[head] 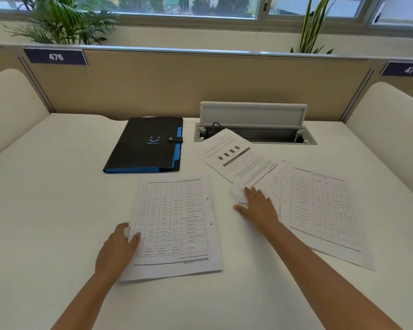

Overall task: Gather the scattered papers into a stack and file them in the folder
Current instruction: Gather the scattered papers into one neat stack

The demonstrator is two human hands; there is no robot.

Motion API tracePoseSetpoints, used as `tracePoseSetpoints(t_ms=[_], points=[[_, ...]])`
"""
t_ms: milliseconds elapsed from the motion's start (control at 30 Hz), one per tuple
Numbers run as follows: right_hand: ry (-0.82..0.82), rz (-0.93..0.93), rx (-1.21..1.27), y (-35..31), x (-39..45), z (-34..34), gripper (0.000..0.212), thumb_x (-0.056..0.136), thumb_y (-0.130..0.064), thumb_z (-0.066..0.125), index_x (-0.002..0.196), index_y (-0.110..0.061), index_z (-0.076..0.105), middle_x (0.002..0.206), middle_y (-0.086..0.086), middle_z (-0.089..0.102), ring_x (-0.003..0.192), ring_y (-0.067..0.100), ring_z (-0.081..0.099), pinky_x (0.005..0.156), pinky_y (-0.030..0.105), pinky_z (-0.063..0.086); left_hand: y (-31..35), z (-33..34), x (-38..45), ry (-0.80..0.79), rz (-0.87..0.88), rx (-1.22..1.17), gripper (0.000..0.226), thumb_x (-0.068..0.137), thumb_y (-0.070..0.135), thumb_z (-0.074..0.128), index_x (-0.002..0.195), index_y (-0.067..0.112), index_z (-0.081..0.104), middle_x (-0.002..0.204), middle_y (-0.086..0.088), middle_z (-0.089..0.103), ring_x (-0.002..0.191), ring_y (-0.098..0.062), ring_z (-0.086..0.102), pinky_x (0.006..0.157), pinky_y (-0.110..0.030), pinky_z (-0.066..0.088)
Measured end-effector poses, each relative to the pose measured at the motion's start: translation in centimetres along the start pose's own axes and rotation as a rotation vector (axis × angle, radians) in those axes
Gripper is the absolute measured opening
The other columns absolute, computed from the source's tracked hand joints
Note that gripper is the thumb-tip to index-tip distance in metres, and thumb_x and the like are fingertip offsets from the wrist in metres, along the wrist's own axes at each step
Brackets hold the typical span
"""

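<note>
Head view: papers [320, 210] lie scattered mid-frame and right, unstacked; the folder [146, 146], upper centre, is shut. Left hand [119, 248] pinches a table sheet [174, 225]; right hand [258, 206] presses flat on overlapping sheets. Gathering seems barely begun.

We see a white desk [57, 186] and on it a black folder [144, 145] edged with bright blue tabs, a small pale-blue smile printed on its cover. The papers are all white with black print — the near sheet [177, 225] and the right-hand sheet [324, 210] carry fine ruled grids, while the tilted sheet [239, 156] shows dark grey bars and blocks among lines of text. Behind stands a tan partition [177, 84] with navy number plates [55, 57] lettered in white — and green plants [62, 20] above
</note>
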State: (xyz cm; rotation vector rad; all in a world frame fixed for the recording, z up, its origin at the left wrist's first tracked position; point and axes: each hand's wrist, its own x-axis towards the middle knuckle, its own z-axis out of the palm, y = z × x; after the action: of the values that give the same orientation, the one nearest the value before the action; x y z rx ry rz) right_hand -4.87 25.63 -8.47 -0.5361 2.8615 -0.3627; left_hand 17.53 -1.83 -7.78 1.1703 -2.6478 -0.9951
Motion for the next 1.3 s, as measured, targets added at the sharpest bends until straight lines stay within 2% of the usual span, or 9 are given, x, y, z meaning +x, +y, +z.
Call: tracePoseSetpoints(t_ms=[233, 367, 633, 733, 867, 967, 1067, 1200, 1300], points=[[0.128, 0.036, 0.105, -0.7, -0.5, -0.1, 0.049, 0.096, -0.031, 0.043, 0.140, -0.011, 0.032, 0.139, 0.015, 0.044, 0.129, 0.029, 0.040, 0.106, 0.041, 0.030, 1.3, -0.7, -0.2, 0.230, 0.158, -0.211, 0.026, 0.090, 0.010, 0.051, 0.116, 0.009, 0.051, 0.104, -0.012, 0.053, 0.083, -0.023, 0.055, 0.066, -0.032, 0.043], [0.302, 0.043, 0.214, -0.6, -1.2, -1.3, 0.033, 0.098, -0.016, 0.034, 0.127, -0.012, 0.048, 0.109, 0.015, 0.065, 0.094, 0.032, 0.060, 0.077, 0.037, 0.047, 2.1, 0.2, -0.3, 0.129, 0.211, -0.278, 0.020, 0.090, 0.007, 0.049, 0.108, 0.014, 0.054, 0.101, -0.007, 0.056, 0.084, -0.021, 0.056, 0.062, -0.021, 0.039], [0.381, -0.161, 0.364, -5.1, -5.0, -2.5, 0.032, 0.098, -0.022, 0.035, 0.128, -0.018, 0.047, 0.079, 0.005, 0.065, 0.062, 0.020, 0.056, 0.051, 0.029, 0.041, 5.5, 1.8, -1.8, -0.224, 0.152, -0.541, 0.017, 0.093, 0.019, 0.048, 0.088, 0.021, 0.064, 0.091, -0.002, 0.069, 0.093, -0.023, 0.065, 0.070, -0.027, 0.053], [0.295, -0.295, 0.296, -7.7, -7.4, -1.5, 0.033, 0.097, -0.024, 0.036, 0.128, -0.024, 0.047, 0.090, 0.006, 0.069, 0.073, 0.023, 0.060, 0.060, 0.029, 0.041, 7.5, 2.1, -2.1, -0.397, -0.087, -0.805, 0.026, 0.092, 0.036, 0.047, 0.096, 0.016, 0.063, 0.100, -0.006, 0.069, 0.094, -0.025, 0.067, 0.073, -0.032, 0.054], [0.207, -0.450, 0.203, -10.3, -10.1, -0.3, 0.032, 0.096, -0.025, 0.038, 0.127, -0.026, 0.049, 0.106, 0.003, 0.069, 0.093, 0.023, 0.061, 0.094, 0.036, 0.040, 8.5, 2.0, -1.7, -0.460, -0.217, -1.018, 0.039, 0.088, 0.049, 0.046, 0.105, 0.016, 0.059, 0.101, -0.009, 0.069, 0.094, -0.033, 0.067, 0.070, -0.039, 0.057], [0.018, -0.472, 0.241, -11.1, -11.6, 0.2, 0.038, 0.095, -0.037, 0.042, 0.132, -0.030, 0.041, 0.123, -0.004, 0.063, 0.112, 0.017, 0.055, 0.109, 0.034, 0.025, 8.3, 1.8, -1.5, -0.430, -0.235, -0.958, 0.030, 0.090, 0.039, 0.049, 0.109, 0.016, 0.058, 0.098, -0.007, 0.069, 0.089, -0.031, 0.067, 0.065, -0.037, 0.056], [-0.127, -0.460, 0.293, -11.0, -11.9, 0.3, 0.049, 0.091, -0.052, 0.041, 0.137, -0.035, 0.031, 0.130, -0.009, 0.058, 0.122, 0.012, 0.049, 0.113, 0.033, 0.017, 7.8, 2.3, -1.3, -0.404, -0.256, -0.834, 0.033, 0.093, 0.019, 0.050, 0.124, 0.009, 0.051, 0.108, -0.011, 0.064, 0.095, -0.033, 0.062, 0.079, -0.044, 0.053], [-0.043, -0.345, 0.343, -9.1, -10.1, -0.7, 0.053, 0.092, -0.051, 0.041, 0.140, -0.033, 0.029, 0.133, -0.006, 0.055, 0.124, 0.015, 0.048, 0.112, 0.036, 0.022, 7.8, 2.9, -1.3, -0.437, -0.260, -0.843, 0.038, 0.091, 0.004, 0.048, 0.129, 0.010, 0.048, 0.119, -0.016, 0.061, 0.102, -0.035, 0.060, 0.089, -0.049, 0.050], [-0.066, -0.232, 0.202, -6.6, -8.9, -0.4, 0.063, 0.093, -0.054, 0.034, 0.147, -0.028, 0.014, 0.150, -0.001, 0.034, 0.141, 0.016, 0.025, 0.117, 0.043, 0.007, 7.9, 3.4, -1.2, -0.440, -0.280, -0.865, 0.039, 0.091, 0.003, 0.048, 0.129, 0.011, 0.047, 0.121, -0.015, 0.060, 0.099, -0.032, 0.060, 0.082, -0.045, 0.050]])
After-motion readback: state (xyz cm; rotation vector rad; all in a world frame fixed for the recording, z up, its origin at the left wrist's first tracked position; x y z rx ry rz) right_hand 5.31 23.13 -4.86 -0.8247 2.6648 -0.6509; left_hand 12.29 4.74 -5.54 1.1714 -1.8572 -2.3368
